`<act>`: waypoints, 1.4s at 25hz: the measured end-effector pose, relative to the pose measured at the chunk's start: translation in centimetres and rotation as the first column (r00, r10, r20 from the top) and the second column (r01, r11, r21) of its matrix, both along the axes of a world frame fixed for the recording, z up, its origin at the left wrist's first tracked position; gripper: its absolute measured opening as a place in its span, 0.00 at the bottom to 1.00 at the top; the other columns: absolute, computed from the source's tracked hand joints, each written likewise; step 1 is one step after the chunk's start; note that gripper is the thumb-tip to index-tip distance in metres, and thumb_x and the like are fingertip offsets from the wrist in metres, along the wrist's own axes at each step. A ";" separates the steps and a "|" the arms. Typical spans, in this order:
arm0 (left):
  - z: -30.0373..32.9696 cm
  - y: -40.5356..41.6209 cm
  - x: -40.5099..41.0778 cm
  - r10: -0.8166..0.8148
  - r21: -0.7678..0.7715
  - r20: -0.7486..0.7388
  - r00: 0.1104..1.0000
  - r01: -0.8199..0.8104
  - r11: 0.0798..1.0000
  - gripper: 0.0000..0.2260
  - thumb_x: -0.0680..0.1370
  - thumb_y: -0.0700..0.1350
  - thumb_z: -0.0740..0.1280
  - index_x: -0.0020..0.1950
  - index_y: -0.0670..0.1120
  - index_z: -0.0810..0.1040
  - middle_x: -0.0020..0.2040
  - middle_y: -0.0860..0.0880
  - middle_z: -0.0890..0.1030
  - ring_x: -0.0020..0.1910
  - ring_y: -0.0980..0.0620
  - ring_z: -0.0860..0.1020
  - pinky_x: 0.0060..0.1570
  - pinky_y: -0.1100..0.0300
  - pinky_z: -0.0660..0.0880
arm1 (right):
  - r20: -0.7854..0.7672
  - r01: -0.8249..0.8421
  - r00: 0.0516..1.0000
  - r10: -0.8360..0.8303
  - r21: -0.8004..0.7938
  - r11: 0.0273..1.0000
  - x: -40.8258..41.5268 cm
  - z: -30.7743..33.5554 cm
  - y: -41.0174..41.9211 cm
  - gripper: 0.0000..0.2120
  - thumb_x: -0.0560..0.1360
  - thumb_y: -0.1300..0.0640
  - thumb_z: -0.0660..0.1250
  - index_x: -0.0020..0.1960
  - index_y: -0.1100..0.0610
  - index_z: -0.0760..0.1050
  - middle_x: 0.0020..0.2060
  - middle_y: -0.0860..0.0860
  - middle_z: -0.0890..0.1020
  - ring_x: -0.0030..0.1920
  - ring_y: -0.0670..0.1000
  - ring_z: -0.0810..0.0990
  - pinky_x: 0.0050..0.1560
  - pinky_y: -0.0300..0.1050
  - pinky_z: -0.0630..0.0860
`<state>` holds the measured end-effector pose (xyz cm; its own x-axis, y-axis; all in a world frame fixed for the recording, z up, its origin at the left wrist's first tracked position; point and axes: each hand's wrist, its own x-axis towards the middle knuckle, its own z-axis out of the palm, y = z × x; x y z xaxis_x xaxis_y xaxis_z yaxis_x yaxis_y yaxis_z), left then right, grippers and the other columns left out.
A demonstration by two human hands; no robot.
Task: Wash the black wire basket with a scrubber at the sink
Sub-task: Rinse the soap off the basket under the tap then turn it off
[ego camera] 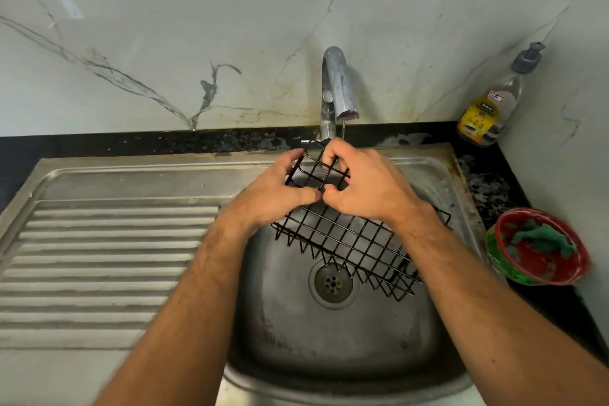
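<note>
The black wire basket [349,241] hangs tilted over the steel sink [329,333], its far end raised under the tap [336,82]. My left hand [276,191] grips the basket's left side near the raised end. My right hand [362,181] holds the wires of that end, fingers curled through the grid. A thin stream of water falls from the spout onto my right hand. The green scrubber [543,237] lies in a red and green bowl [504,260] on the counter to the right, away from both hands.
A ribbed steel draining board [99,257] fills the left. A dish soap bottle [494,102] stands in the back right corner on the black counter. The drain [333,283] sits below the basket. A marble wall rises behind.
</note>
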<state>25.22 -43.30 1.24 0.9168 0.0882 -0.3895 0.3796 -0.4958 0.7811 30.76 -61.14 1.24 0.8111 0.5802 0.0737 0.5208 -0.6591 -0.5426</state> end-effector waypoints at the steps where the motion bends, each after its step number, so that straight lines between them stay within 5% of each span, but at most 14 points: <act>1: -0.2 0.2 0.0 -0.011 -0.025 -0.018 1.000 0.011 1.000 0.49 0.66 0.53 0.77 0.82 0.59 0.55 0.67 0.56 0.75 0.66 0.54 0.74 0.69 0.54 0.69 | -0.004 -0.010 1.000 0.010 0.024 1.000 0.1 0.2 -0.1 0.17 0.68 0.51 0.71 0.51 0.43 0.67 0.28 0.47 0.75 0.29 0.47 0.75 0.30 0.43 0.72; 5: -1.1 0.6 -0.5 -0.086 -0.051 -0.092 0.992 0.081 0.995 0.60 0.58 0.57 0.83 0.81 0.61 0.49 0.66 0.56 0.79 0.66 0.54 0.76 0.73 0.50 0.68 | 0.035 -0.016 0.999 0.013 0.086 0.996 -0.1 -0.7 -0.5 0.16 0.64 0.51 0.69 0.49 0.44 0.67 0.28 0.46 0.76 0.30 0.48 0.76 0.34 0.43 0.73; 9: -1.0 -0.6 -1.8 0.040 -0.084 -0.070 0.997 -0.046 0.995 0.45 0.66 0.41 0.83 0.75 0.52 0.59 0.55 0.57 0.80 0.52 0.62 0.80 0.52 0.66 0.74 | 0.186 -0.070 0.981 0.055 0.075 0.995 -0.1 -1.7 -0.6 0.14 0.66 0.52 0.66 0.52 0.48 0.71 0.36 0.41 0.77 0.37 0.47 0.76 0.53 0.49 0.72; 12: -0.9 -0.9 -1.8 0.144 -0.002 -0.012 0.990 -0.144 0.990 0.37 0.67 0.48 0.81 0.69 0.50 0.63 0.54 0.55 0.80 0.52 0.58 0.80 0.50 0.61 0.76 | 0.258 -0.131 0.957 0.131 -0.015 0.991 0.2 -1.1 0.4 0.13 0.67 0.52 0.65 0.52 0.48 0.75 0.41 0.43 0.75 0.40 0.48 0.76 0.52 0.52 0.71; 16: -1.7 -1.7 -1.9 0.174 0.155 0.044 0.984 -0.179 0.972 0.28 0.70 0.52 0.78 0.64 0.49 0.67 0.52 0.54 0.81 0.46 0.62 0.78 0.39 0.68 0.72 | 0.210 -0.182 0.959 0.190 -0.055 0.982 0.7 -0.6 0.7 0.18 0.68 0.52 0.68 0.58 0.44 0.81 0.50 0.45 0.77 0.46 0.47 0.76 0.53 0.49 0.70; 19: -3.1 -1.9 -2.4 0.170 -0.002 0.081 0.982 -0.170 0.985 0.31 0.72 0.48 0.77 0.69 0.50 0.64 0.61 0.55 0.80 0.59 0.59 0.79 0.59 0.60 0.78 | 0.198 -0.140 0.968 0.153 -0.078 0.987 0.3 0.0 0.6 0.23 0.66 0.52 0.70 0.61 0.42 0.77 0.54 0.44 0.76 0.48 0.44 0.74 0.61 0.50 0.68; 22: -3.3 -2.9 -2.4 0.232 -0.012 0.139 0.963 -0.233 0.972 0.47 0.72 0.48 0.75 0.82 0.55 0.48 0.77 0.51 0.69 0.74 0.53 0.69 0.73 0.53 0.68 | 0.174 -0.024 0.985 0.024 0.000 1.000 -0.3 0.3 0.9 0.27 0.64 0.52 0.71 0.63 0.43 0.72 0.58 0.44 0.75 0.53 0.46 0.77 0.68 0.55 0.67; 25: -3.1 -4.1 -2.2 0.349 0.079 0.248 0.904 -0.378 0.923 0.50 0.69 0.51 0.76 0.83 0.52 0.50 0.79 0.46 0.66 0.76 0.47 0.67 0.75 0.48 0.66 | 0.101 -0.017 0.995 0.006 0.105 0.994 -0.8 0.0 1.2 0.24 0.67 0.58 0.72 0.61 0.45 0.74 0.59 0.45 0.74 0.51 0.47 0.76 0.62 0.51 0.75; 27: -3.2 -4.1 -2.2 0.453 0.027 0.299 0.840 -0.482 0.876 0.50 0.64 0.57 0.75 0.82 0.53 0.55 0.75 0.47 0.70 0.72 0.47 0.72 0.72 0.46 0.70 | 0.131 -0.084 0.989 0.064 0.155 0.984 -1.3 -0.1 1.7 0.25 0.69 0.59 0.70 0.65 0.47 0.75 0.61 0.47 0.75 0.59 0.50 0.76 0.66 0.53 0.73; 31: -2.7 -3.3 -1.9 0.575 -0.085 0.220 0.788 -0.572 0.816 0.50 0.61 0.56 0.73 0.81 0.52 0.57 0.74 0.50 0.71 0.72 0.50 0.71 0.72 0.52 0.70 | 0.514 -0.142 0.857 0.026 0.187 0.972 -1.2 -1.9 2.3 0.20 0.78 0.55 0.66 0.69 0.51 0.77 0.66 0.49 0.79 0.64 0.54 0.78 0.76 0.57 0.59; 35: -2.4 -2.9 -2.4 0.650 -0.156 0.123 0.750 -0.633 0.759 0.50 0.63 0.45 0.75 0.82 0.53 0.56 0.76 0.49 0.69 0.73 0.49 0.69 0.67 0.55 0.68 | 0.637 -0.180 0.762 -0.114 0.378 0.908 -1.2 -5.9 0.7 0.11 0.77 0.58 0.73 0.58 0.59 0.84 0.57 0.53 0.84 0.62 0.54 0.81 0.64 0.58 0.76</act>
